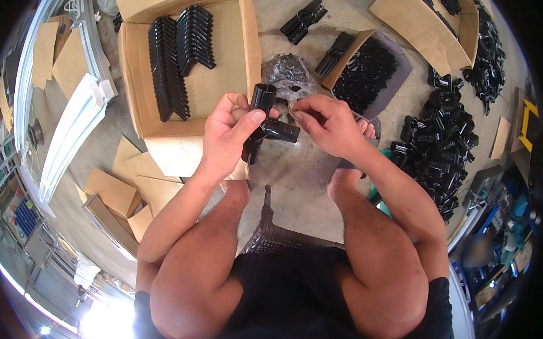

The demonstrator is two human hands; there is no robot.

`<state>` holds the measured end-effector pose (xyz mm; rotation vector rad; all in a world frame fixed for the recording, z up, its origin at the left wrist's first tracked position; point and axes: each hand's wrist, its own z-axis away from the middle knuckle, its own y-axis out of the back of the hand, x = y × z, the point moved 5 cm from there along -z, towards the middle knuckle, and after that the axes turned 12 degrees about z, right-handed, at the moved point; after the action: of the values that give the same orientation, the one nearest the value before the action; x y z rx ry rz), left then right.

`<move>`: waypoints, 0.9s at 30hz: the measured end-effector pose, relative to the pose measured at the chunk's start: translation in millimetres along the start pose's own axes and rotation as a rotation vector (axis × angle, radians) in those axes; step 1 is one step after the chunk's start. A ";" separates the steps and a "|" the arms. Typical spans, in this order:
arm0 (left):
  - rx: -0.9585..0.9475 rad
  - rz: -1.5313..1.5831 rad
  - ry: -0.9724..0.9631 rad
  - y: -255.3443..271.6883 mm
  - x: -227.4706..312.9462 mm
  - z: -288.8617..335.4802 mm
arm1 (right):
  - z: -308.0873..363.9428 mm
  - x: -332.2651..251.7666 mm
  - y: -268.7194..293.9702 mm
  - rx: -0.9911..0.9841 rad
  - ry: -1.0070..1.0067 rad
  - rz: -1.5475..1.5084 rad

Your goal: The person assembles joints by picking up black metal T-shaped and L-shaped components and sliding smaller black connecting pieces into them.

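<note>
Between the thumb and fingers of my left hand (228,135) is a black T-shaped pipe fitting (279,131), one tubular end pointing up and another toward the right. My right hand (336,125) is close by on the right, its thumb and index finger pinched together. Whatever those fingertips hold, if anything, is too small to make out. Below and beyond the hands lies a clear plastic bag (290,68) with small dark pieces. Just right of it, an open box (401,60) is filled with small black parts.
A large open carton (131,81) at the far left has black fittings stacked in two rows. Loose black fittings are heaped (437,136) on the right. Another carton (426,31) stands at the far right. Flattened cardboard (112,191) lies on the left near white curved rails (75,127).
</note>
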<state>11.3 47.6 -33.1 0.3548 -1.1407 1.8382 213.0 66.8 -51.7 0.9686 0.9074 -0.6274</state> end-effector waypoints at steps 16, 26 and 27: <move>0.028 -0.095 -0.046 -4.4 4.0 -1.3 | -6.2 -31.7 10.1 -0.055 -0.055 -0.325; 0.067 -0.103 -0.106 -12.9 4.3 -1.5 | -12.2 -39.5 7.1 -0.079 -0.289 -0.334; 0.075 -0.086 -0.092 -13.2 3.8 -2.0 | -11.7 -39.2 7.4 -0.085 -0.309 -0.337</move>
<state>20.4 53.3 -24.4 0.5287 -1.1040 1.8079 195.3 83.0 -17.7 0.6234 0.8179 -0.9867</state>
